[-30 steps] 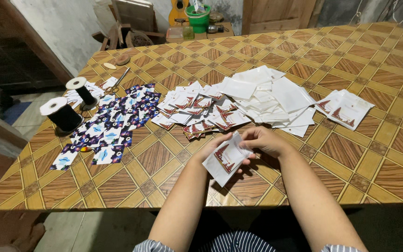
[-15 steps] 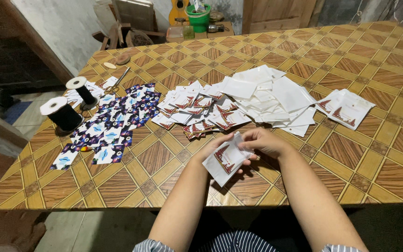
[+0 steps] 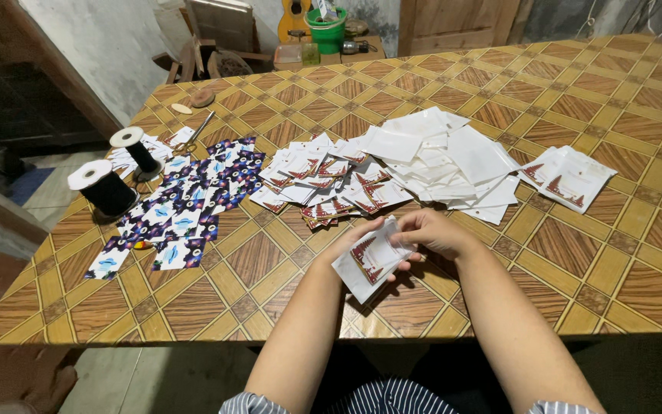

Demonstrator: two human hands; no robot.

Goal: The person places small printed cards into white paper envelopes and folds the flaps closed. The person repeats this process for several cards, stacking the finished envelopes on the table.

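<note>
Both my hands meet near the front edge of the patterned wooden table [image 3: 622, 284]. My left hand [image 3: 352, 247] holds a small stack of white packets with red printed cards [image 3: 368, 264] from below. My right hand [image 3: 432, 232] grips the top packet of that stack at its right side. Just beyond my hands lies a spread of red-and-white packets [image 3: 331, 184]. Behind those sits a heap of plain white packets [image 3: 446, 157].
Blue-and-purple printed cards [image 3: 185, 199] cover the table's left part, next to two black thread spools [image 3: 105, 188] [image 3: 138, 148] and scissors [image 3: 193, 132]. A small pile of packets [image 3: 567, 176] lies at the right. A green bucket [image 3: 326, 29] and a guitar stand beyond the table.
</note>
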